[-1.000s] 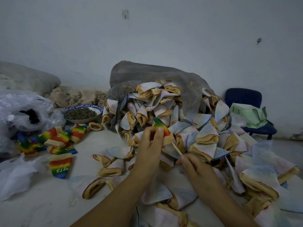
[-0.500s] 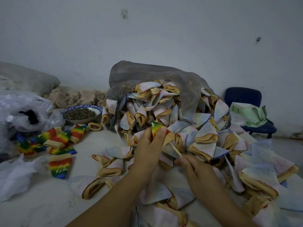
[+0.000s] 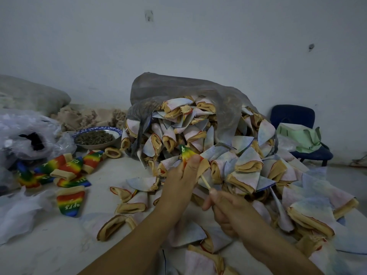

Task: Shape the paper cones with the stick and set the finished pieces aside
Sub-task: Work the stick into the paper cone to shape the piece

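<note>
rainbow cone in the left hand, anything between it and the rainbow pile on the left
Nothing tall. The rainbow cone, held up by the left hand, only has a few pale cones lying flat between it and the rainbow pile.

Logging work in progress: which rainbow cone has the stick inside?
The rainbow cone held up in the left hand; the stick in the right hand enters its tan end. The other rainbow cones lie at left.

The cone (image 3: 185, 153) in the left fingers (image 3: 193, 164) is matt rainbow print with tan fraying lining, the stick (image 3: 205, 180) below them smooth pale wood, the bag (image 3: 178, 86) beyond them crinkled plastic
</note>
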The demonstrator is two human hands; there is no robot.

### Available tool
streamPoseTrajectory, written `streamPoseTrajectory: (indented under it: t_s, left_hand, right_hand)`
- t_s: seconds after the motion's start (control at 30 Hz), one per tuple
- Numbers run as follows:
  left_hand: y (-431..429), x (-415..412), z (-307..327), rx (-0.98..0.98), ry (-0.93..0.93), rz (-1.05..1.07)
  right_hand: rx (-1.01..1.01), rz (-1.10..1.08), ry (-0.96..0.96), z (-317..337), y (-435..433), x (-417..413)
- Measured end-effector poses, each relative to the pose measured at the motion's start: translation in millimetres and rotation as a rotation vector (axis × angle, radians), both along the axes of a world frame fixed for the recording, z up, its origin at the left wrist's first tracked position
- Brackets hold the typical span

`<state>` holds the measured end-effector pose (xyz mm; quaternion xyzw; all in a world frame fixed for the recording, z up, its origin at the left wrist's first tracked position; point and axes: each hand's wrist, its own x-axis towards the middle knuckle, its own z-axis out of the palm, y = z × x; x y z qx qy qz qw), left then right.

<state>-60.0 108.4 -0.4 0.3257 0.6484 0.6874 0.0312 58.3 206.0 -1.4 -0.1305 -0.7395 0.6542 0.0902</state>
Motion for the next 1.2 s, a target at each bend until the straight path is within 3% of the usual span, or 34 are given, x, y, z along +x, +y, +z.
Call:
streamPoseTrajectory:
  t_s: [0.2,0.4,0.53,0.63,0.73,0.83,1.0,1.2]
  left_hand:
    - [0.1,3.4,-0.2,-0.019,-0.08,-0.079]
    - [-0.6,2.7,-2.6,-0.013,-0.005,-0.171]
    - [-2.5,0.6,-3.0,-0.035,0.015,-0.155]
    - [-5.4,-0.4,0.5,-0.046,-0.093,-0.097]
    - [-6.8,-5.3,6.0,0.067,-0.187,-0.034]
    - [-6.3,-7.2,9.9,0.145,-0.192,-0.042]
    - [-5.4,-5.1,5.2,0.164,-0.253,-0.158]
    - [-3.9,-10.9,2.9,0.145,-0.212,-0.083]
  right_hand:
    - [0.034,-0.08,0.016,-3.5,-1.2,-2.3]
    - [0.155,-0.216,0.108,-6.8,0.2,-5.1]
    - [0.372,-0.279,0.174,-12.0,3.8,-7.6]
    - [0.606,-0.297,0.199,-13.6,11.6,-5.6]
    - [0.849,-0.326,0.164,-18.0,19.2,-2.8]
    - [0.971,-0.358,0.193,-22.0,20.7,-3.4]
    - [0.991,-0.362,0.212,-22.6,22.3,-3.0]
    - [0.969,-0.363,0.191,-21.1,21.8,-3.0]
